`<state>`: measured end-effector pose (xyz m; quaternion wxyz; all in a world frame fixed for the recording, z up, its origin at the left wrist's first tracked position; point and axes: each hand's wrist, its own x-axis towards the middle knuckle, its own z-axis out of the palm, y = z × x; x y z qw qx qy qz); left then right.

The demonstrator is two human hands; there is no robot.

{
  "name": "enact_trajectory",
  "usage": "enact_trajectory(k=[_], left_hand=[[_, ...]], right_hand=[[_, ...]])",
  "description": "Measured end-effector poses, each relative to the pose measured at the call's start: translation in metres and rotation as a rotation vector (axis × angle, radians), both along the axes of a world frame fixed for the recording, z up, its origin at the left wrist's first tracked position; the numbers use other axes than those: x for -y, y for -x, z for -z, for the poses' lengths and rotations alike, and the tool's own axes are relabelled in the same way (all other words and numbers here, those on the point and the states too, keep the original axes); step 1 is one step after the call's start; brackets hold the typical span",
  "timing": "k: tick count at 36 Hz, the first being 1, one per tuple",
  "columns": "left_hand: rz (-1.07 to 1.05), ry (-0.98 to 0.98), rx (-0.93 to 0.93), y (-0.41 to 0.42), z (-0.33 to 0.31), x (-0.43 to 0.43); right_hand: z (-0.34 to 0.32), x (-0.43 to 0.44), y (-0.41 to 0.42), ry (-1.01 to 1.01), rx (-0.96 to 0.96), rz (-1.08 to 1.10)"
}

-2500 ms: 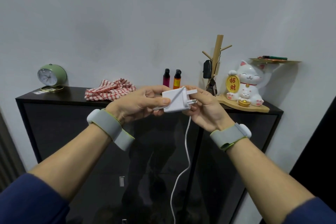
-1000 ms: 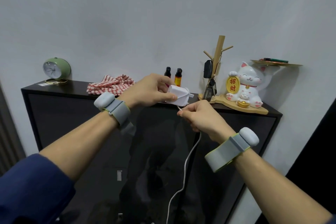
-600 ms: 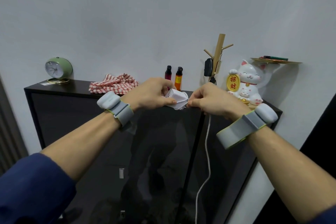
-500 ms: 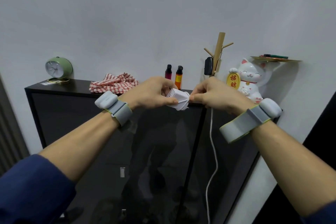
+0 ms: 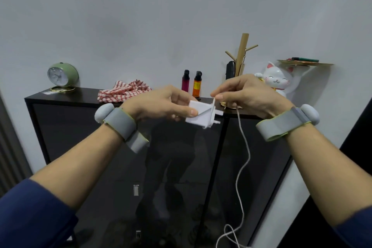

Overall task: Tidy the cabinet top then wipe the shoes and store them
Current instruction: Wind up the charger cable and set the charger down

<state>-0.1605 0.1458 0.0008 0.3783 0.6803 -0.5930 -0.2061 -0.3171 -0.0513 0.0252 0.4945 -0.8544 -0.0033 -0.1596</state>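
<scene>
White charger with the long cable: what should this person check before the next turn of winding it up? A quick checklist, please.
1. Grip: the left hand holds the white square plug-in charger: ok.
2. Pinch: the right hand pinches the thin white cable right beside the charger: ok.
3. A strand lies taut across the charger's face: ok.
4. The metal prongs stick out free of both hands: ok.
5. Whole cable wound up: not ok, a long length hangs in front of the black cabinet.
6. Far end of the cable free: cannot tell, it runs out of view at the bottom.
</scene>
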Motion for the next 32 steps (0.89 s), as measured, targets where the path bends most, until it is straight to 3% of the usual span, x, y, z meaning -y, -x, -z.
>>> enact_trajectory(k=[5,12,25,32], left_hand=[[0.074,0.099,-0.255,0.003,-0.001,0.002],[0.094,0.198,-0.291,0.006,-0.005,0.010],[0.064,0.142,-0.243,0.000,-0.004,0.004],[0.093,0.216,-0.283,0.000,-0.008,0.009]], right_hand=[[0.008,-0.004,-0.006,-0.312,0.089,-0.057],[0.038,-0.011,-0.023,-0.639,0.203,-0.076],[0.042,0.005,-0.018,-0.609,0.233,-0.077],[0.044,0.000,-0.025,-0.665,0.259,-0.077]])
